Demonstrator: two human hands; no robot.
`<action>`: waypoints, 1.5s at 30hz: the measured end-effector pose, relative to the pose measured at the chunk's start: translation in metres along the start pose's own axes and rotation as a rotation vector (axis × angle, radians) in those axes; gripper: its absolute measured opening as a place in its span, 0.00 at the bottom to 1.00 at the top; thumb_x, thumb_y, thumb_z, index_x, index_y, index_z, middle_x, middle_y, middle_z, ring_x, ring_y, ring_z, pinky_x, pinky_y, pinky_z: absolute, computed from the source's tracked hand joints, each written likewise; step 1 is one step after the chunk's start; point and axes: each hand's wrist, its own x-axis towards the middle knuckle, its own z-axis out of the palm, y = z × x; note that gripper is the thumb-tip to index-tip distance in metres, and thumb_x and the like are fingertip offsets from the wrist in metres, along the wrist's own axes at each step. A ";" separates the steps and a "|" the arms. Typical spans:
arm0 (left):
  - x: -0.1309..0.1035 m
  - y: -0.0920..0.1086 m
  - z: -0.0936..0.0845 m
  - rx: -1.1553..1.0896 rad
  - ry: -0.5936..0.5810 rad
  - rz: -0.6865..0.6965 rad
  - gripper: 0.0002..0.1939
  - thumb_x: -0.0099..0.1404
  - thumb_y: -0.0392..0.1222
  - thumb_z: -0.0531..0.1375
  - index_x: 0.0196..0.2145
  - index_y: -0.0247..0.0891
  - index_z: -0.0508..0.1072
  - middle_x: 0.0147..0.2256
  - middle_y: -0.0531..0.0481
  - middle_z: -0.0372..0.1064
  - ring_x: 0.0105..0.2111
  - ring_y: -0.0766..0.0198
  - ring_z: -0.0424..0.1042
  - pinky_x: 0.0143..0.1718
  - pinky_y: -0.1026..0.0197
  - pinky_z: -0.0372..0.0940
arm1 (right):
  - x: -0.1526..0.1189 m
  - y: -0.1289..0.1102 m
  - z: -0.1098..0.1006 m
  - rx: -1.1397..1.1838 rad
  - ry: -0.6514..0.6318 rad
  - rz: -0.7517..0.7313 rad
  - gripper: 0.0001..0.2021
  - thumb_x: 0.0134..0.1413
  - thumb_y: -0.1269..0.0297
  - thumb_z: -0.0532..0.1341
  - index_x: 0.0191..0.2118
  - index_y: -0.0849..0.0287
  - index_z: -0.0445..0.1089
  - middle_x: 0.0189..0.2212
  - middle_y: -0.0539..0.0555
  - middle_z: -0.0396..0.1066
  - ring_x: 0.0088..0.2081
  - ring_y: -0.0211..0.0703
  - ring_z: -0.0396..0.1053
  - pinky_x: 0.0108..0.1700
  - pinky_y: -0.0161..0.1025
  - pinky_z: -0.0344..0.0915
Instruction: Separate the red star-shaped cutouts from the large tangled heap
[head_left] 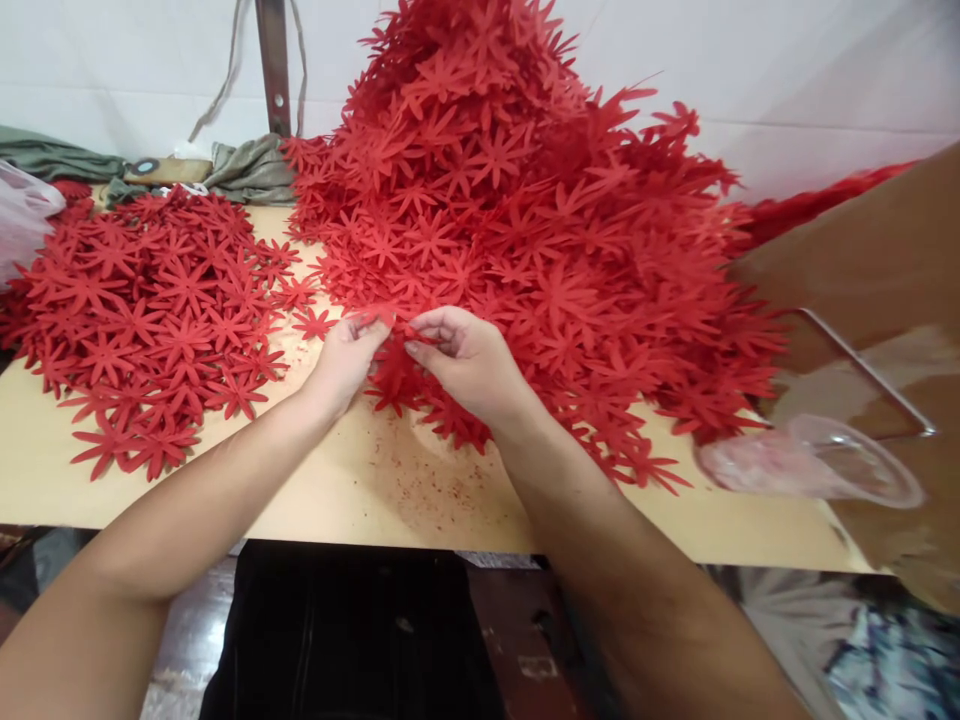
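Both hands meet over the front edge of a tall heap of red flower-shaped cutouts. My left hand is closed in a pinch on a red flower cutout. My right hand, also closed with thumb and fingertips together, grips the same red material from the other side. Fingers and the heap behind hide much of the held piece. To the left, a lower pile of darker red flower cutouts spreads over the pale table.
A clear plastic cup lies on its side at the right, beside a cardboard box with a metal rod. Green-grey cloth and a plastic bag are at the left. A metal upright stands against the wall.
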 end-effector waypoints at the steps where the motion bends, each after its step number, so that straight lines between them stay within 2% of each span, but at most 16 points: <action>1: -0.002 0.001 0.000 -0.028 -0.029 -0.020 0.04 0.63 0.36 0.59 0.31 0.35 0.68 0.24 0.56 0.69 0.23 0.73 0.65 0.28 0.67 0.59 | 0.002 0.001 -0.001 0.046 0.024 0.008 0.07 0.43 0.66 0.66 0.31 0.57 0.68 0.26 0.47 0.71 0.28 0.34 0.69 0.34 0.36 0.68; 3: -0.004 0.001 0.000 -0.054 -0.076 -0.050 0.04 0.61 0.37 0.61 0.32 0.36 0.67 0.25 0.56 0.69 0.24 0.72 0.67 0.29 0.66 0.61 | 0.004 0.001 -0.002 0.110 0.073 0.016 0.06 0.43 0.67 0.66 0.30 0.57 0.68 0.24 0.46 0.70 0.26 0.33 0.67 0.33 0.35 0.67; 6: -0.004 0.000 0.001 0.012 -0.091 -0.085 0.06 0.58 0.31 0.62 0.33 0.35 0.67 0.22 0.57 0.68 0.22 0.73 0.66 0.29 0.66 0.60 | 0.003 0.001 -0.003 0.136 0.130 0.011 0.04 0.46 0.68 0.65 0.29 0.57 0.68 0.24 0.46 0.70 0.26 0.33 0.67 0.33 0.35 0.67; 11: -0.003 -0.001 0.003 0.067 -0.074 -0.008 0.10 0.55 0.23 0.59 0.33 0.34 0.68 0.22 0.59 0.67 0.22 0.75 0.64 0.33 0.67 0.62 | 0.000 0.001 -0.002 0.119 0.152 -0.002 0.05 0.46 0.70 0.65 0.30 0.56 0.69 0.27 0.48 0.71 0.30 0.35 0.69 0.37 0.36 0.68; 16: -0.002 -0.003 0.002 0.059 -0.065 0.017 0.09 0.55 0.24 0.61 0.33 0.33 0.68 0.24 0.58 0.69 0.24 0.76 0.65 0.35 0.67 0.62 | 0.000 0.002 -0.004 0.213 0.022 0.037 0.11 0.43 0.62 0.68 0.33 0.55 0.69 0.30 0.48 0.73 0.34 0.36 0.71 0.41 0.39 0.70; 19: 0.000 -0.007 0.002 0.042 -0.052 0.011 0.08 0.55 0.25 0.62 0.32 0.33 0.68 0.25 0.56 0.70 0.25 0.75 0.66 0.34 0.66 0.61 | 0.000 0.003 -0.006 0.214 -0.006 0.046 0.13 0.40 0.64 0.70 0.34 0.55 0.70 0.31 0.48 0.73 0.35 0.36 0.71 0.42 0.39 0.70; 25: 0.001 -0.012 0.001 0.070 -0.081 -0.012 0.04 0.58 0.32 0.62 0.33 0.34 0.71 0.23 0.59 0.64 0.23 0.75 0.60 0.31 0.65 0.56 | 0.003 0.002 -0.016 0.135 0.042 0.034 0.10 0.35 0.66 0.70 0.30 0.54 0.73 0.26 0.47 0.73 0.28 0.35 0.70 0.32 0.36 0.70; 27: 0.001 -0.013 0.001 0.103 -0.091 0.006 0.04 0.57 0.31 0.63 0.32 0.34 0.71 0.25 0.58 0.65 0.25 0.75 0.60 0.33 0.65 0.56 | 0.005 -0.003 -0.027 0.061 0.128 -0.013 0.10 0.33 0.65 0.71 0.28 0.54 0.74 0.25 0.47 0.73 0.27 0.34 0.69 0.32 0.36 0.70; 29: 0.001 -0.015 0.001 0.174 -0.099 0.046 0.04 0.55 0.31 0.64 0.31 0.34 0.72 0.26 0.57 0.65 0.26 0.74 0.60 0.36 0.65 0.57 | 0.007 -0.009 -0.046 -0.009 0.272 -0.057 0.09 0.33 0.63 0.72 0.27 0.51 0.75 0.24 0.47 0.72 0.24 0.34 0.67 0.32 0.38 0.71; 31: 0.000 -0.018 0.001 0.253 -0.119 0.082 0.05 0.55 0.31 0.64 0.32 0.34 0.74 0.26 0.57 0.65 0.27 0.73 0.60 0.37 0.64 0.59 | 0.009 -0.016 -0.072 -0.052 0.436 -0.099 0.07 0.34 0.63 0.72 0.25 0.45 0.75 0.23 0.46 0.70 0.24 0.34 0.65 0.38 0.41 0.73; 34: 0.001 -0.023 0.001 0.319 -0.157 0.147 0.11 0.58 0.34 0.63 0.40 0.34 0.74 0.32 0.52 0.70 0.31 0.70 0.66 0.42 0.62 0.62 | 0.010 -0.023 -0.111 -0.403 0.460 -0.067 0.12 0.46 0.63 0.67 0.36 0.34 0.76 0.37 0.44 0.74 0.41 0.40 0.72 0.58 0.48 0.66; 37: 0.002 -0.025 0.000 0.543 -0.203 0.361 0.14 0.61 0.37 0.60 0.45 0.33 0.73 0.45 0.42 0.72 0.44 0.63 0.70 0.51 0.57 0.63 | 0.010 -0.028 -0.129 -0.792 0.440 -0.192 0.19 0.48 0.65 0.64 0.43 0.30 0.73 0.44 0.42 0.72 0.56 0.46 0.64 0.69 0.53 0.48; 39: 0.001 -0.025 0.000 0.799 -0.274 0.561 0.14 0.63 0.36 0.57 0.46 0.34 0.73 0.52 0.38 0.69 0.52 0.57 0.67 0.56 0.53 0.60 | 0.011 -0.034 -0.117 -0.861 0.369 -0.295 0.17 0.52 0.64 0.61 0.44 0.31 0.73 0.44 0.43 0.72 0.56 0.46 0.64 0.68 0.55 0.47; 40: 0.000 -0.025 0.000 0.925 -0.323 0.646 0.14 0.63 0.34 0.55 0.46 0.34 0.74 0.54 0.38 0.67 0.55 0.55 0.66 0.58 0.50 0.58 | 0.012 -0.038 -0.104 -0.840 0.304 -0.316 0.15 0.54 0.64 0.58 0.43 0.32 0.73 0.41 0.45 0.73 0.53 0.46 0.67 0.65 0.56 0.53; 42: -0.002 -0.026 0.000 1.139 -0.416 0.761 0.15 0.63 0.32 0.54 0.46 0.37 0.74 0.57 0.40 0.66 0.58 0.52 0.63 0.60 0.45 0.54 | 0.016 -0.047 -0.067 -0.780 0.178 -0.298 0.11 0.57 0.61 0.56 0.39 0.38 0.74 0.38 0.49 0.74 0.44 0.48 0.70 0.57 0.60 0.62; 45: -0.008 -0.034 0.002 1.318 -0.526 0.795 0.10 0.62 0.34 0.56 0.38 0.36 0.76 0.50 0.38 0.71 0.56 0.45 0.64 0.60 0.40 0.52 | 0.029 -0.053 0.000 -0.790 -0.126 -0.340 0.06 0.52 0.62 0.61 0.34 0.52 0.75 0.37 0.56 0.75 0.44 0.54 0.70 0.54 0.59 0.62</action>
